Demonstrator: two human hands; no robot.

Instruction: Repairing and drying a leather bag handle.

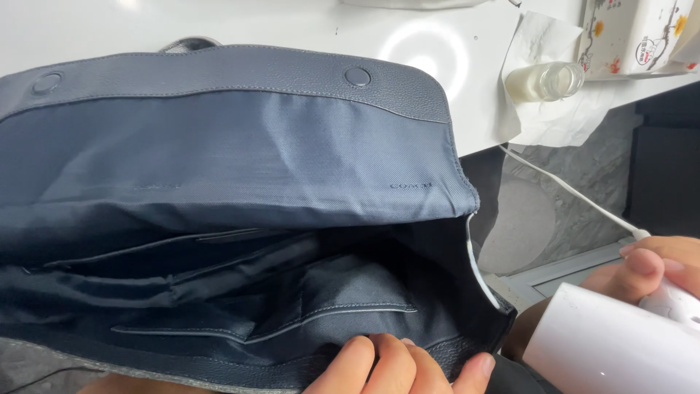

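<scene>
Lower right, my right hand (660, 273) grips a white hair dryer (609, 343) toward the navy bag (240, 146); left-hand fingers (383, 365) pinch its front edge, spreading the mouth wide.

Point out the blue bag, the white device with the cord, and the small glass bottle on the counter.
blue bag (240, 138): head view, on the flap's fabric lining.
white device (605, 343): head view, on its rounded white body, held in the right hand (652, 270).
glass bottle (547, 80): head view, on its clear side.
</scene>
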